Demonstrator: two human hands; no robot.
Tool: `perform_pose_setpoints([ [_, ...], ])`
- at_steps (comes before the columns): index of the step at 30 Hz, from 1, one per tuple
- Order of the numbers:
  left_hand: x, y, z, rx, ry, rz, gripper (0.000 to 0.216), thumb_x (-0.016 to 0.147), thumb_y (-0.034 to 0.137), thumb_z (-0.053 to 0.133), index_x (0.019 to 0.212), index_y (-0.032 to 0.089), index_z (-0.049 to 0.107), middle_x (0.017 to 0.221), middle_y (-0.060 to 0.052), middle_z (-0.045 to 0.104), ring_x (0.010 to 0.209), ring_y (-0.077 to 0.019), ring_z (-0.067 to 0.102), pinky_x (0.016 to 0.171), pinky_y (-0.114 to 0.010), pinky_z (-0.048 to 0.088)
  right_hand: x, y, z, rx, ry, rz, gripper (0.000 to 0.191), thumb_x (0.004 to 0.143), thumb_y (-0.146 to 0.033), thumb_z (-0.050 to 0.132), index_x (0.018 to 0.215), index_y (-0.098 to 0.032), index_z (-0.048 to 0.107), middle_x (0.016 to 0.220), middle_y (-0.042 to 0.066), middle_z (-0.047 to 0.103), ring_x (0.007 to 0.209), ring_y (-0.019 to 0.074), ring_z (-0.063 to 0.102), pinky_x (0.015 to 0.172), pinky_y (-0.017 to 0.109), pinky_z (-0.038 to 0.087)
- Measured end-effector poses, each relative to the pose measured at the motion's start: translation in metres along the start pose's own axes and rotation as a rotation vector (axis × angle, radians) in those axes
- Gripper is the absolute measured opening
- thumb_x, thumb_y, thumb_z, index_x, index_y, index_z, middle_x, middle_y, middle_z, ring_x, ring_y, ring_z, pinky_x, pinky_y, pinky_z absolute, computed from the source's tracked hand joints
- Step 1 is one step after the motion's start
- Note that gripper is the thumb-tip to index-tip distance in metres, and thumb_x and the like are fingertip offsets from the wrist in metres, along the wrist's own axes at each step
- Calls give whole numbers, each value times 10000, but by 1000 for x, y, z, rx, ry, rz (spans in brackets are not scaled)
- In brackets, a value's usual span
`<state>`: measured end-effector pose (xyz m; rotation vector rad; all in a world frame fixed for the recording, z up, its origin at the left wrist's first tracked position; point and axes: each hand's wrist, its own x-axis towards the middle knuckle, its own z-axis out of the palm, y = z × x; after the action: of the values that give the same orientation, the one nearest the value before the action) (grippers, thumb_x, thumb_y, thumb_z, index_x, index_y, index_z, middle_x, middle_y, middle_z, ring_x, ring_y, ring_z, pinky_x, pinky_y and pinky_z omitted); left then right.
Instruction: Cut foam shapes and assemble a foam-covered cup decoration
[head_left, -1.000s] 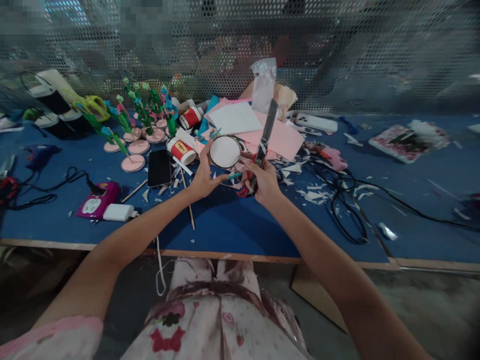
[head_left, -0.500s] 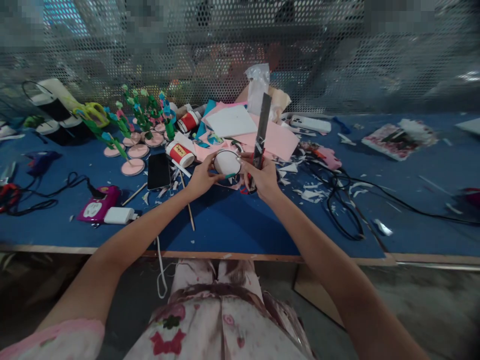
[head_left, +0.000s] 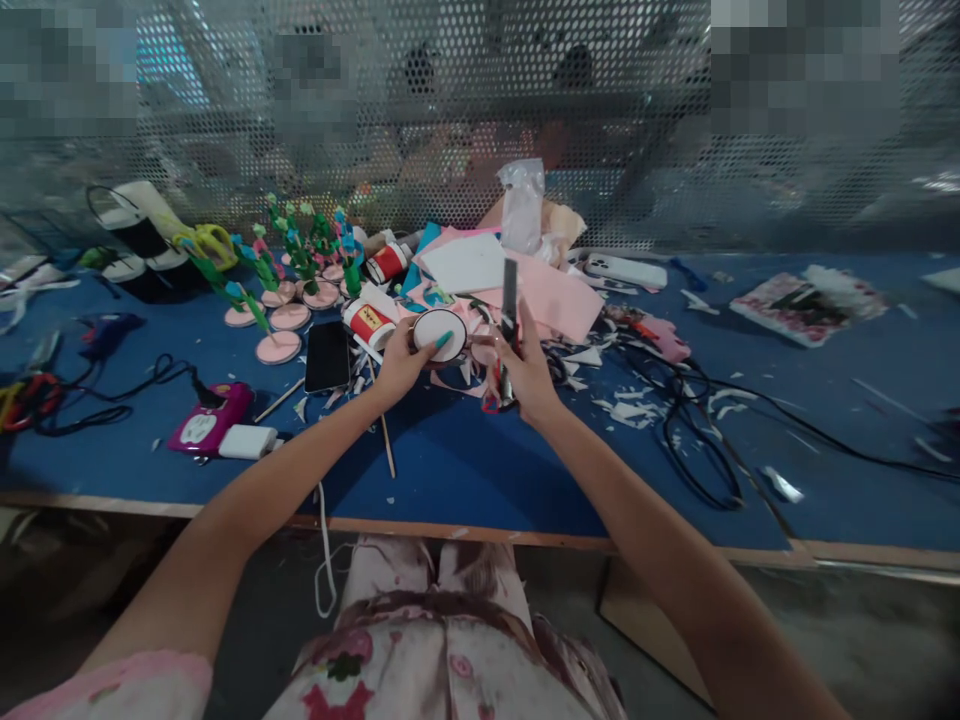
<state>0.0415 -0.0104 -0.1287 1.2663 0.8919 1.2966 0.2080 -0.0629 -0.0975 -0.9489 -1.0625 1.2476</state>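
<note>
My left hand point(head_left: 405, 362) grips a round white disc point(head_left: 435, 330) with a dark rim; the thumb with a green nail lies across its face. My right hand point(head_left: 529, 372) is closed around a dark, flat, ruler-like bar point(head_left: 510, 295) that points up and away from me. Something red point(head_left: 490, 404) shows below my right fingers; whether it belongs to the bar I cannot tell. The two hands are a little apart over the blue table point(head_left: 465, 470). Just left of the disc lies a red and white paper cup point(head_left: 369, 322).
Pink and white paper sheets point(head_left: 555, 302) are piled behind the hands, scraps around them. Craft flowers on pink round bases point(head_left: 278, 347) stand left, near a black phone point(head_left: 328, 357) and a purple power bank-like device point(head_left: 206, 425). Black cables point(head_left: 697, 470) loop at right.
My left hand has drawn the disc slightly left, and its thumb now lies over the face. My right hand has moved away from the disc, and the bar looks shorter and lower.
</note>
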Motion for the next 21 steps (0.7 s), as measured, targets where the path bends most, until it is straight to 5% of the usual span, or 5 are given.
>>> perform_pose_setpoints([
  [4,2,3,-2,-26,36,54,698,603,355,772,1200,239,429,1136,-78,588,970,-229,619,685,-338,595,-5,-2,3,46,-132,125,838,707,-372,664,1428,-354,238,788,-50,685,282,36,393,280,218,392],
  [10,-1,8,0,4,113,121,650,610,422,752,1163,245,459,1250,-87,529,1070,-268,581,679,-345,598,-5,2,4,-54,-39,-17,837,701,-359,687,1436,-302,289,489,-116,537,281,77,434,276,214,407],
  [15,-1,7,-1,50,169,110,645,618,391,748,1169,230,455,1164,-91,562,1025,-258,602,666,-333,597,-9,-5,3,93,-268,144,848,747,-355,636,1463,-304,184,641,-74,628,254,48,380,236,194,352],
  [21,3,4,-3,26,168,134,560,629,293,730,1130,222,492,1130,-68,601,1019,-225,613,725,-298,582,-12,-14,3,231,-410,303,768,789,-296,583,1446,-325,187,554,-116,496,255,36,309,221,144,295],
])
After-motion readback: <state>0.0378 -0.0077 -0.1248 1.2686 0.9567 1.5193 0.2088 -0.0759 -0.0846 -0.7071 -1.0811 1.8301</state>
